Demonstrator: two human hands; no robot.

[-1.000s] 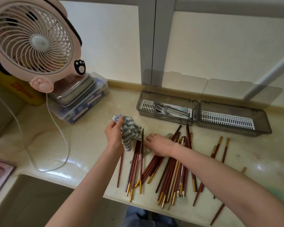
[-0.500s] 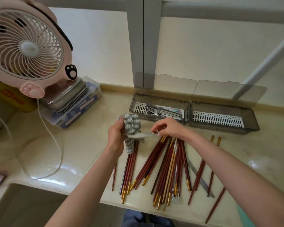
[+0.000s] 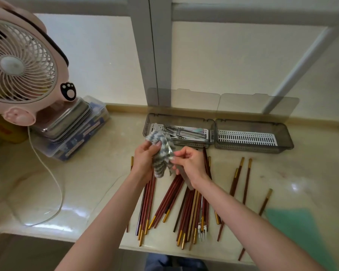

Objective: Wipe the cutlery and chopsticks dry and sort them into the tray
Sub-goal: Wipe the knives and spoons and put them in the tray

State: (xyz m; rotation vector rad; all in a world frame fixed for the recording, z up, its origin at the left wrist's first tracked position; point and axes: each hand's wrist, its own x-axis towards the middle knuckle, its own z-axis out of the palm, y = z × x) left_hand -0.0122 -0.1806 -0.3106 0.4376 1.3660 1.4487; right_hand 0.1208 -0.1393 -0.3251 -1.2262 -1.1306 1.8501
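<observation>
The left hand (image 3: 144,160) grips the grey-and-white cloth (image 3: 162,151) with curled fingers, above the counter (image 3: 98,173) and just in front of the tray (image 3: 147,127). The right hand (image 3: 191,163) pinches a metal utensil (image 3: 185,179) whose upper end is buried in the cloth, so its type cannot be determined; its flat handle projects below the wrist. The chopsticks (image 3: 164,204) lie spread on the counter beneath both hands, and forks (image 3: 184,132) lie in the tray's left compartment.

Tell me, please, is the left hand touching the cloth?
Touching: the head view shows the left hand gripping the cloth, thumb and fingers curled round it.
</observation>
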